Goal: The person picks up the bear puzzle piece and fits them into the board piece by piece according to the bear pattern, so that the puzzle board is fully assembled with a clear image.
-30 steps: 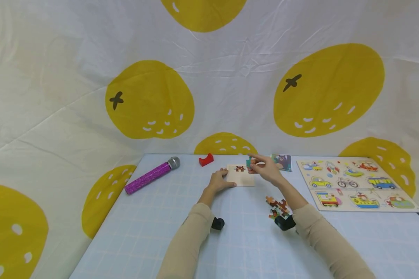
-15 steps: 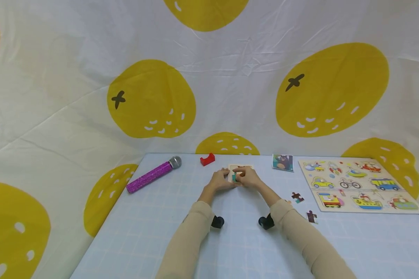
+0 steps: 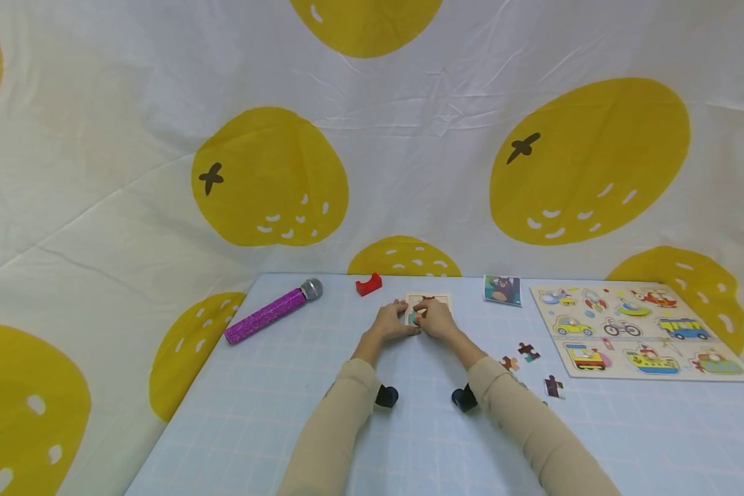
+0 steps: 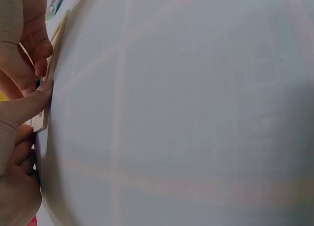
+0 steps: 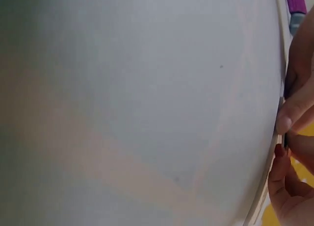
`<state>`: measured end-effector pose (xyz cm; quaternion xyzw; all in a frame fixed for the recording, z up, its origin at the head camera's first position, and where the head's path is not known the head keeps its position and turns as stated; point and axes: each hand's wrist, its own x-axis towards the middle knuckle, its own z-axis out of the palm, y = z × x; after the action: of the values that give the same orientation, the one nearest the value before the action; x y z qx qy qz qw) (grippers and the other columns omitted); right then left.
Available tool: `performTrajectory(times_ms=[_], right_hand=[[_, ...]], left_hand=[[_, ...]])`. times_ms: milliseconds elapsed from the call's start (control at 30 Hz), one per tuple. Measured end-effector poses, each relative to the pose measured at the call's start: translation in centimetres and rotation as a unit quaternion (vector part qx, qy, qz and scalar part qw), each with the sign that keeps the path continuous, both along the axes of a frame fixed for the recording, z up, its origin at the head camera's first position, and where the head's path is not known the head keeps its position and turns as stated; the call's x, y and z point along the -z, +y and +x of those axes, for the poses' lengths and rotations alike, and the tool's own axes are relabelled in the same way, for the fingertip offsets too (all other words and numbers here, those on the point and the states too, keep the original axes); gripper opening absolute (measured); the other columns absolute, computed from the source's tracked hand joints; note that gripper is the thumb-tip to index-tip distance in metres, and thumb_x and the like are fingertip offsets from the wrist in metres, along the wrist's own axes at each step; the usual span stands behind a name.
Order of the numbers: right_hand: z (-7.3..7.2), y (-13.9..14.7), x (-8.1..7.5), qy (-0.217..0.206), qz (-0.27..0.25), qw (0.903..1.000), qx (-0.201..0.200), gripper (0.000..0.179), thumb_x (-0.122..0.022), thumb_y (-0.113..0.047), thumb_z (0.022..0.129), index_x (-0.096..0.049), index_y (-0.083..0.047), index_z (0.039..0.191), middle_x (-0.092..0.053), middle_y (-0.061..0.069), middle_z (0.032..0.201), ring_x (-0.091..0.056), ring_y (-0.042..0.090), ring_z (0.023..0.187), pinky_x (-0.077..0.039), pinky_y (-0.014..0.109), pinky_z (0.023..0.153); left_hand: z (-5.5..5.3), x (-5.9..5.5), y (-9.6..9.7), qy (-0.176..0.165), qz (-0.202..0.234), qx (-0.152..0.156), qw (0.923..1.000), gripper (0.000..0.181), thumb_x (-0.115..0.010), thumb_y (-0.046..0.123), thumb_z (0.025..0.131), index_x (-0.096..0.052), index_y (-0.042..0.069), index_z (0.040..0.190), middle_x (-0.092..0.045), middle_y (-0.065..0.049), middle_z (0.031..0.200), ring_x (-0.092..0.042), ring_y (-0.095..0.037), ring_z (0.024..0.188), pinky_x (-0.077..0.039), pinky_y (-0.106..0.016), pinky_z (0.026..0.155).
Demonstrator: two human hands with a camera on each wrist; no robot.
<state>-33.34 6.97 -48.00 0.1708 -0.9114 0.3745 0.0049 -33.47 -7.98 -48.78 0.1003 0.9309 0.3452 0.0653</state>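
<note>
In the head view a small pale wooden puzzle tray lies on the table near its far side. My left hand grips its left edge, the thumb along the near edge. My right hand is over the tray's right part, pinching a teal-and-brown jigsaw piece low against it. A brown piece shows at the tray's top edge. The left wrist view has the left thumb on the tray's rim. Fingers hide most of the tray's inside.
Loose jigsaw pieces lie right of the right forearm, some partly behind the sleeve. A bear picture card and a vehicle peg-puzzle board are at the right. A purple microphone and a red arched block lie left.
My right hand has come down and left with the jigsaw piece onto the tray, then shifted slightly over it. Its forearm has moved left, uncovering loose pieces. The left hand keeps its hold.
</note>
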Motion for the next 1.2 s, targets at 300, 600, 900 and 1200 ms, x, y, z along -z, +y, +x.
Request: performTrajectory(times_ms=[300, 600, 900, 1200], right_hand=[[-0.2, -0.1, -0.2, 0.001, 0.023, 0.9997, 0.01, 0.027, -0.07, -0.003, 0.075, -0.069, 0.008, 0.1, -0.068, 0.017, 0.084, -0.056, 0.016, 0.062, -0.041, 0.022, 0.051], [-0.7, -0.2, 0.0, -0.018, 0.039, 0.9989, -0.019, 0.026, -0.068, -0.004, 0.08, -0.069, 0.006, 0.103, -0.067, 0.015, 0.086, -0.058, 0.022, 0.074, -0.048, 0.029, 0.063], [-1.0, 0.5, 0.2, -0.029, 0.013, 0.9995, -0.009, 0.026, -0.069, -0.003, 0.079, -0.066, 0.007, 0.103, -0.065, 0.016, 0.088, -0.06, 0.025, 0.082, -0.051, 0.036, 0.071], [-1.0, 0.3, 0.0, -0.015, 0.047, 0.9977, -0.046, 0.027, -0.068, -0.006, 0.081, -0.068, 0.009, 0.103, -0.069, 0.021, 0.098, -0.063, 0.029, 0.088, -0.053, 0.035, 0.072]], left_hand=[[0.2, -0.1, 0.0, -0.001, 0.01, 0.0, 0.9999, 0.073, -0.079, 0.027, 0.076, -0.048, -0.001, 0.136, -0.042, -0.014, 0.144, -0.032, -0.028, 0.137, -0.028, -0.04, 0.111], [0.2, -0.1, 0.0, -0.008, 0.008, -0.002, 0.9999, 0.074, -0.079, 0.029, 0.077, -0.047, 0.002, 0.137, -0.041, -0.009, 0.145, -0.031, -0.026, 0.138, -0.027, -0.04, 0.112], [0.0, 0.1, 0.0, -0.002, 0.0, 0.003, 1.0, 0.072, -0.078, 0.028, 0.077, -0.047, 0.002, 0.137, -0.042, -0.012, 0.144, -0.031, -0.025, 0.138, -0.027, -0.04, 0.112], [-0.7, 0.7, -0.3, -0.01, 0.024, 0.005, 0.9997, 0.077, -0.082, 0.034, 0.072, -0.05, 0.002, 0.135, -0.045, -0.008, 0.143, -0.032, -0.024, 0.138, -0.028, -0.039, 0.112]])
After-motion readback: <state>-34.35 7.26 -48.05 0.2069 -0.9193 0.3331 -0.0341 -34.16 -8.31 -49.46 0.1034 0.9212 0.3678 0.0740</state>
